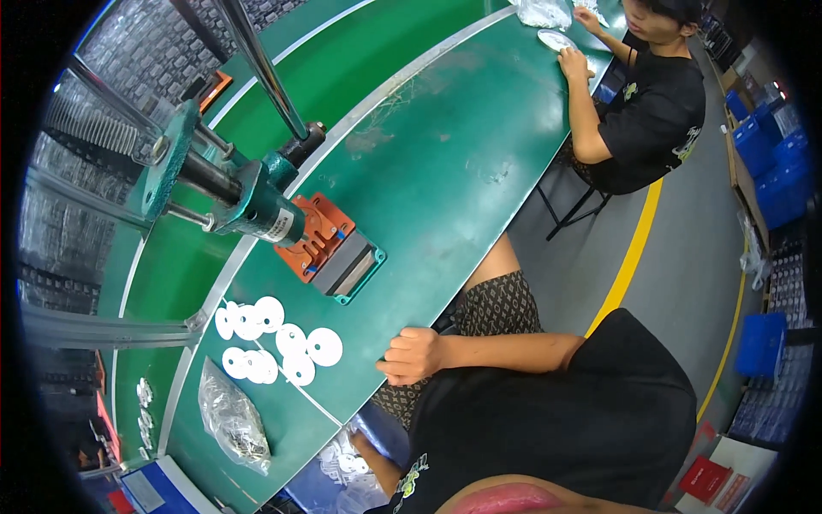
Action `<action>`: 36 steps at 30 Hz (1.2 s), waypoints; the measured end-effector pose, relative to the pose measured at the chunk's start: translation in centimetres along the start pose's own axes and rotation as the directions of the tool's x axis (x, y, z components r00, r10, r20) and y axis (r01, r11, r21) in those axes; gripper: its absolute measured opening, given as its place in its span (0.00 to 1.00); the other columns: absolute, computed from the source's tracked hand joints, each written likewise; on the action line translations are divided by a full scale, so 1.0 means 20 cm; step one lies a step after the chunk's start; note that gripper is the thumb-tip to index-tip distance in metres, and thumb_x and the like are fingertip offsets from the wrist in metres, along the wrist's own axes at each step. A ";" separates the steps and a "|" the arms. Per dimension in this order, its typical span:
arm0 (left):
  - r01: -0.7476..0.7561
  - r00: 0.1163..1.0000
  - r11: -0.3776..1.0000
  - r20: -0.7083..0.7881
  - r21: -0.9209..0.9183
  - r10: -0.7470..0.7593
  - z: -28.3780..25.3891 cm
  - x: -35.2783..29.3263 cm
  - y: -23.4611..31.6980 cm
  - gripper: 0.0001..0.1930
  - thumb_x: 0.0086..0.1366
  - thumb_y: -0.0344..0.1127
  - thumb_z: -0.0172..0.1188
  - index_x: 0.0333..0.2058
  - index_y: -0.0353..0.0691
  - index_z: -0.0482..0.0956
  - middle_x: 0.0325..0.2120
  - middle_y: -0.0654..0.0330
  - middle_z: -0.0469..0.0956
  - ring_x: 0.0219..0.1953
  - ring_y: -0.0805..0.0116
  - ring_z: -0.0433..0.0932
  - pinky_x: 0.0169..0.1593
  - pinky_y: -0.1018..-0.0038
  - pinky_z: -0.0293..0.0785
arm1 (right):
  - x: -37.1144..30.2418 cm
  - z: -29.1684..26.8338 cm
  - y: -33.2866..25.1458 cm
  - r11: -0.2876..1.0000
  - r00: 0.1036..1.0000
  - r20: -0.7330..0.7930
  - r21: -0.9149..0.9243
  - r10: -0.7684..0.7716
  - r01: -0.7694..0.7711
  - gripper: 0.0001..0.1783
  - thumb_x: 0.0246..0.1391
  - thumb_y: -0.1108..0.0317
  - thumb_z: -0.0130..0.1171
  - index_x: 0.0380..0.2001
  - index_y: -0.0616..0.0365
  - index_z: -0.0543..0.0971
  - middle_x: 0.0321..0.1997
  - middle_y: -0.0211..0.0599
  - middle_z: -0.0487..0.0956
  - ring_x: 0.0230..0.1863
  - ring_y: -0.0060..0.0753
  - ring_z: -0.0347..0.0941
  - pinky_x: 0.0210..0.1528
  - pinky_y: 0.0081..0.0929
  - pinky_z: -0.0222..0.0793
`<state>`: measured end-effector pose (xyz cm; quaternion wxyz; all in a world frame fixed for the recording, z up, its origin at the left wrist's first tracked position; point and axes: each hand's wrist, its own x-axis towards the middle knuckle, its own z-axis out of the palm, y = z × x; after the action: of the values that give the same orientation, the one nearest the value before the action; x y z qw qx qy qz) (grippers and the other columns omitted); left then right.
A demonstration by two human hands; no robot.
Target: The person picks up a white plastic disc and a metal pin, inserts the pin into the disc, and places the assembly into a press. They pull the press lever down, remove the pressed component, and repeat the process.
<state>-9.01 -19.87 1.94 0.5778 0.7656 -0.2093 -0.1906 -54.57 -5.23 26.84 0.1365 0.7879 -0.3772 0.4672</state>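
Note:
My right hand [411, 355] rests at the near edge of the green table, its fingers curled into a fist with no object showing in it. Below the table edge, my left hand [363, 444] reaches down into a blue bin [383, 433] that holds white plastic parts [347, 463] and clear bags; its fingers are hidden. Several white discs with centre holes [324, 347] lie in loose groups on the tabletop, left of my right hand. Beyond them stands a green hand press [270, 214] over an orange and grey fixture [342, 270].
A clear plastic bag of small metal parts [233, 420] lies at the table's left end. At the far right, a seated co-worker [651, 111] handles a white disc [556, 40]. A green conveyor belt [167, 283] runs behind the table. Blue crates [762, 343] stand across the aisle.

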 end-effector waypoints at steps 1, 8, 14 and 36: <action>0.007 1.000 1.000 -0.003 -0.027 -0.008 0.03 0.00 0.00 0.19 0.60 0.27 0.55 0.51 0.35 0.67 0.43 0.44 0.76 0.35 0.54 0.81 0.35 0.60 0.82 | 0.00 0.00 -0.01 1.000 1.000 0.021 0.003 0.005 -0.006 0.11 0.42 0.61 0.62 0.30 0.51 0.78 0.23 0.21 0.66 0.24 0.22 0.63 0.26 0.22 0.55; 0.040 0.999 0.983 0.009 -0.180 -0.039 0.28 -0.03 0.07 0.20 0.59 0.26 0.56 0.51 0.35 0.67 0.43 0.45 0.76 0.35 0.53 0.81 0.36 0.59 0.82 | 0.00 -0.02 -0.01 0.999 0.999 0.014 0.015 0.031 -0.032 0.12 0.41 0.61 0.63 0.31 0.51 0.78 0.22 0.22 0.65 0.24 0.23 0.63 0.26 0.23 0.56; 0.101 0.983 0.967 -0.127 -0.236 -0.134 -0.07 -0.19 -0.09 0.20 0.59 0.26 0.57 0.51 0.36 0.68 0.43 0.45 0.76 0.36 0.53 0.81 0.37 0.58 0.82 | 0.01 -0.03 0.00 1.000 0.999 0.041 0.018 0.019 -0.019 0.09 0.43 0.61 0.60 0.28 0.52 0.77 0.21 0.24 0.63 0.23 0.24 0.62 0.25 0.25 0.55; -0.634 0.721 0.771 0.315 -0.061 0.617 -0.42 -1.10 1.59 0.11 0.57 0.21 0.61 0.40 0.36 0.78 0.44 0.55 0.78 0.50 0.62 0.75 0.57 0.70 0.67 | 0.05 -0.03 0.00 0.995 0.995 0.086 0.093 -0.049 0.041 0.07 0.42 0.66 0.57 0.27 0.50 0.82 0.16 0.25 0.62 0.17 0.25 0.60 0.22 0.24 0.51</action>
<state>-26.13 -8.95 36.00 0.5467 0.6235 -0.5500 -0.0994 -54.67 -5.44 28.01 0.0944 0.8215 -0.3432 0.4454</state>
